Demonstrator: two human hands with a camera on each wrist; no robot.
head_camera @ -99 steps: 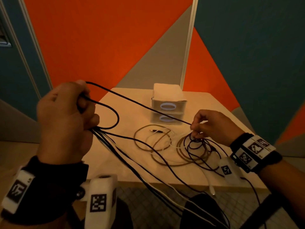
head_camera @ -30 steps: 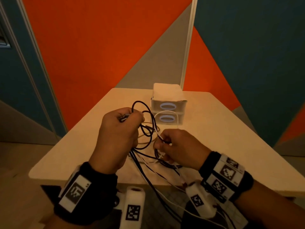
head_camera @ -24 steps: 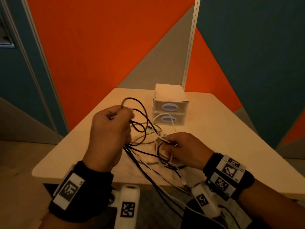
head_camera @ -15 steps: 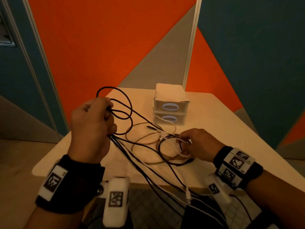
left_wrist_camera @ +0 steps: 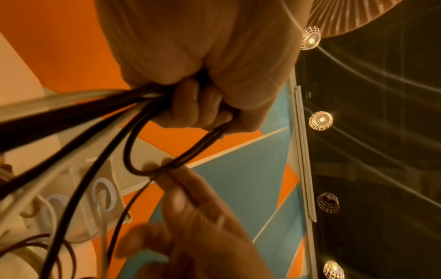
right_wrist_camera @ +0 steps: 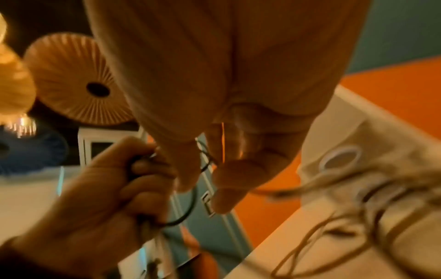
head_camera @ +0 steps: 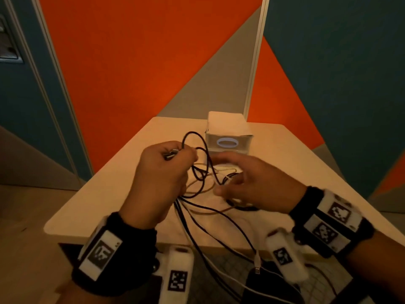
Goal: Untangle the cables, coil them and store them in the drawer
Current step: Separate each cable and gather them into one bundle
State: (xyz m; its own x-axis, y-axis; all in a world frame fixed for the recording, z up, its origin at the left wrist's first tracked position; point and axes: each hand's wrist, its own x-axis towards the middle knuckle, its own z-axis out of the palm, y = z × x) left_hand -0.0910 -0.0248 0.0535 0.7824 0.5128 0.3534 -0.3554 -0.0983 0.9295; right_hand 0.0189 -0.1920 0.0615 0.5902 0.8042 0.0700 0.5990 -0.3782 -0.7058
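Cables (head_camera: 203, 189) lie tangled on the table (head_camera: 295, 172) before the drawer box (head_camera: 228, 137), black strands trailing over its near edge. Compared with half a second ago, the hands have drawn close together. Left hand (head_camera: 162, 178) is raised over the table, fist clamped on black loops. Right hand (head_camera: 254, 183), blurred, reaches toward it with fingers spread, gripping nothing.

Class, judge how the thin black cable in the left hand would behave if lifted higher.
Probably floppy: the thin black cable droops in loose loops from the left hand. Likely light, and apt to drag the tan cable it crosses.
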